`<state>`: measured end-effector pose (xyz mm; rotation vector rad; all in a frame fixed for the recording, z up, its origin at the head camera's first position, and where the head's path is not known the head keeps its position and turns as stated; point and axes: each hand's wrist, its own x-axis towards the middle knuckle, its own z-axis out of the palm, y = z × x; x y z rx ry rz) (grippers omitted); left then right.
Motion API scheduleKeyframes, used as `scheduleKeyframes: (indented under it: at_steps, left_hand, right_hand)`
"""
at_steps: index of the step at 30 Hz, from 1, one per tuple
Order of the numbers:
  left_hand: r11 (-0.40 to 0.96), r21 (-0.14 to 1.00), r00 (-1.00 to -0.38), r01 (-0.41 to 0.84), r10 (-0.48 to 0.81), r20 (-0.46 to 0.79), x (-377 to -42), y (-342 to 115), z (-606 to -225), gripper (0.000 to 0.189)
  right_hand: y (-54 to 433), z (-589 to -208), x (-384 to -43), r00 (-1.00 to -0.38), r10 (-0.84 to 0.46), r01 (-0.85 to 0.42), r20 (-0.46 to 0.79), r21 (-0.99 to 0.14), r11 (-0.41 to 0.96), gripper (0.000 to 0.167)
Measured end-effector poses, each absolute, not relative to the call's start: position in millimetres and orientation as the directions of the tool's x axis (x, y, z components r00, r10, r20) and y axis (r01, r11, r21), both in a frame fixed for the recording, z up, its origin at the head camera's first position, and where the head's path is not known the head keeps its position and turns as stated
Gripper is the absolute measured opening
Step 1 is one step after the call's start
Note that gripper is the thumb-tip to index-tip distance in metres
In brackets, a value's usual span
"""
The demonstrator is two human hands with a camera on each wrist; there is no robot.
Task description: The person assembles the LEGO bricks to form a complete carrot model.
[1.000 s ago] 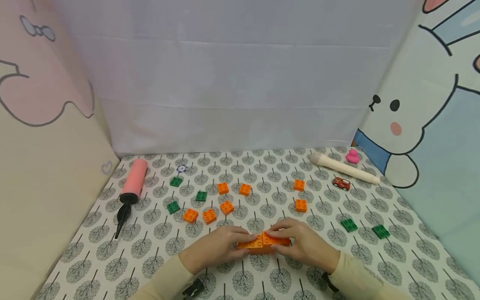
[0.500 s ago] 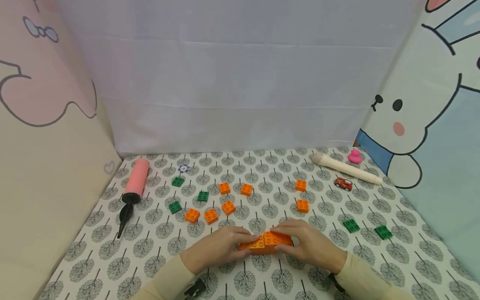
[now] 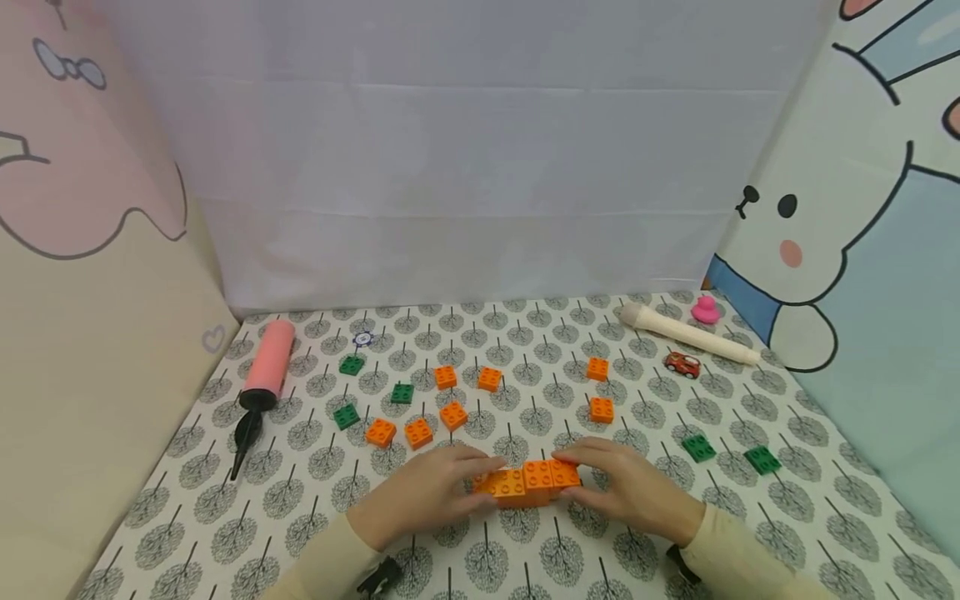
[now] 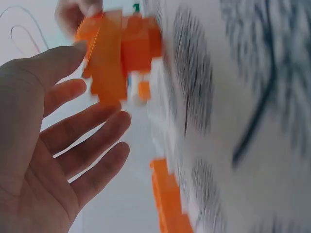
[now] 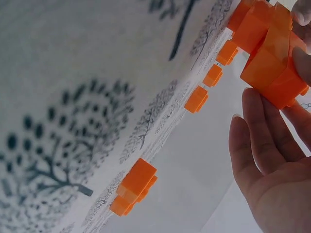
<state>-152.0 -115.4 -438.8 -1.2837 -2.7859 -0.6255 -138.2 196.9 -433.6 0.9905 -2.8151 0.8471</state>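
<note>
A joined assembly of orange toy building bricks (image 3: 525, 492) is between the hands at the front middle of the table, its studs facing up and its right part standing a little higher. The right hand (image 3: 633, 487) pinches its right end between thumb and fingers. In the right wrist view, the fingers of the right hand (image 5: 272, 150) lie against the orange bricks (image 5: 272, 68). At the other end the left hand (image 3: 423, 492) is blurred. Its fingers look loosely extended in the left wrist view, with the thumb of this left hand (image 4: 53, 141) close by the bricks (image 4: 109, 58); contact is unclear.
Several loose orange bricks (image 3: 418, 432) and green bricks (image 3: 347, 416) lie beyond the hands. More green bricks (image 3: 698, 448) lie at the right. A pink pump (image 3: 270, 362) is at left; a white rod (image 3: 690, 333), toy car (image 3: 682, 364) and pink duck (image 3: 705, 310) at back right.
The left fingers have loosened and drawn back leftward, showing more of the bricks. The right hand has shifted slightly right along its end of the assembly. Loose items stay put.
</note>
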Motion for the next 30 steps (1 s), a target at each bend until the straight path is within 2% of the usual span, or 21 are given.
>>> scheduleKeyframes:
  at_steps: [5, 11, 20, 30]
  left_hand:
    - [0.652, 0.331, -0.728, 0.683, 0.642, 0.239, -161.6, -149.5, -436.3, 0.046]
    - [0.748, 0.232, -0.775, 0.622, 0.544, 0.321, -177.1, -197.5, -443.5, 0.041]
    - [0.810, 0.312, -0.867, 0.497, 0.455, 0.200, -186.8, -224.1, -449.9, 0.050]
    - [0.803, 0.316, -0.863, 0.506, 0.464, 0.200, -190.4, -229.6, -455.4, 0.043]
  right_hand:
    - [197.7, -432.2, -137.4, -0.802, -0.566, -0.578, 0.191, -0.485, 0.656, 0.046]
    - [198.6, -432.0, -137.0, -0.807, -0.561, -0.571, 0.187, -0.492, 0.657, 0.045]
    - [196.0, -433.0, -136.8, -0.809, -0.558, -0.564, 0.183, -0.508, 0.651, 0.045]
    - [195.9, -433.3, -136.7, -0.810, -0.562, -0.562, 0.170, -0.499, 0.659, 0.045]
